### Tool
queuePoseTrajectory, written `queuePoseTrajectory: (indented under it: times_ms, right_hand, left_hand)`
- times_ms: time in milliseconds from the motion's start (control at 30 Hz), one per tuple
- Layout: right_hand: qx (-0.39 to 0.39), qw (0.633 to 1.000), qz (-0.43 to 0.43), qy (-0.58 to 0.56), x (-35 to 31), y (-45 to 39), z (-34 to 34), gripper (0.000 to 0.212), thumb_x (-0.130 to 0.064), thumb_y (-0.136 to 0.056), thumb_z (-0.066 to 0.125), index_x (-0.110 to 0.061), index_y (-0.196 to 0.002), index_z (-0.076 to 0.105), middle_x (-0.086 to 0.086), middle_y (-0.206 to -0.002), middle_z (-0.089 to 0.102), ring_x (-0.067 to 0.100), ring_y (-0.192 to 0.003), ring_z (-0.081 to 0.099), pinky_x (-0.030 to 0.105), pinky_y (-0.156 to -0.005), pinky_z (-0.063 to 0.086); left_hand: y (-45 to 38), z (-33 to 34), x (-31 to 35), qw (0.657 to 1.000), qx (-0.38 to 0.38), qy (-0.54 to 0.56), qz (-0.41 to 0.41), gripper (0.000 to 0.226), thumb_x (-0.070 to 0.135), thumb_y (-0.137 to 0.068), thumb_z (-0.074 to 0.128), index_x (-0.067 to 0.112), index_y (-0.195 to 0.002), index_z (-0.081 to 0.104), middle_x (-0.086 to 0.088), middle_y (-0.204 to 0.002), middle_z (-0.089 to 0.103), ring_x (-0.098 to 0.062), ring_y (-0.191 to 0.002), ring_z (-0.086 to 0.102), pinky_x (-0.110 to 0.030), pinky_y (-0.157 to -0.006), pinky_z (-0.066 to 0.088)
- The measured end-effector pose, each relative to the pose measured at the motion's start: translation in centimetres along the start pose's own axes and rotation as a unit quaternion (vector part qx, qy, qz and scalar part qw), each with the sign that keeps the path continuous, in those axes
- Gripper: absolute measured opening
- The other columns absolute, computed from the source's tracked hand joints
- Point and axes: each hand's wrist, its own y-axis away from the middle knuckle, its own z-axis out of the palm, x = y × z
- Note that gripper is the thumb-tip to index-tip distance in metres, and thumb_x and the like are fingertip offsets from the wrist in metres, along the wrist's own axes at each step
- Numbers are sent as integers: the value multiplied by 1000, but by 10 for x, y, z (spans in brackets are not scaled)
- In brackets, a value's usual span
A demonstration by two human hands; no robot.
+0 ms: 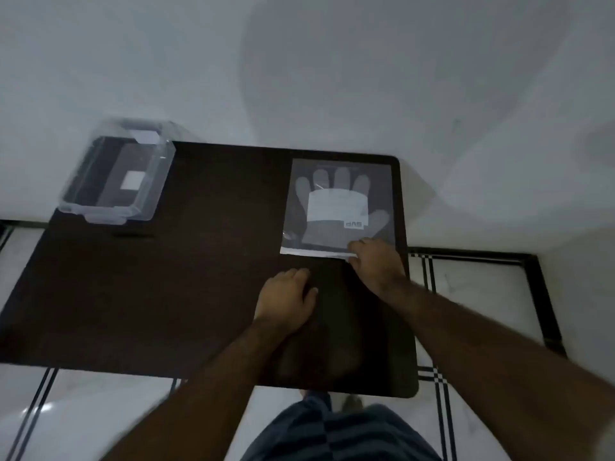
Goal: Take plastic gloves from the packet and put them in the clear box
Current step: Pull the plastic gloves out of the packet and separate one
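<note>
A flat clear packet of plastic gloves (339, 204) lies at the far right of the dark table (166, 294), with a hand shape and a white label showing through it. My right hand (376, 266) rests on the packet's near right corner, fingers pinching its white flap edge. My left hand (286, 296) lies loosely curled on the bare table just below the packet, touching nothing else. The clear box (116, 179) stands open at the far left corner of the table, with a small white label inside.
A white wall rises behind the table. White floor tiles with black lines (466, 294) show to the right and in front. The table's right edge runs just beside my right hand. My own clothing (332, 430) fills the bottom centre.
</note>
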Motion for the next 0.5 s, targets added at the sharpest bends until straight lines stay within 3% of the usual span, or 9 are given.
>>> queuePoseTrajectory:
  times_ms: [233,367,500]
  right_hand:
    - [-71,995,-61,33,12,-26,-7,28,-37,-105,56,-22,-117,75,2,-115,74,24,-107,66,46,-101,54]
    - [-87,994,-61,-17,22,-35,-9,28,-33,-106,56,-19,-118,77,5,-119,75,24,-112,67,45,-106,53]
    - [-101,987,-42,-114,30,-45,-12,22,-30,-104,62,-18,-114,78,5,-119,76,23,-113,67,43,-105,53]
  left_hand:
    - [-22,13,12,999,-24,16,-19,50,42,-104,57,17,-147,58,-3,-140,65,-23,-124,59,-42,-105,50]
    - [-29,22,21,999,-12,23,-18,48,38,-105,57,16,-147,59,-4,-144,64,-24,-128,57,-42,-108,49]
    - [-40,32,32,999,30,14,34,49,29,-102,62,13,-148,60,-9,-150,62,-29,-140,54,-46,-117,44]
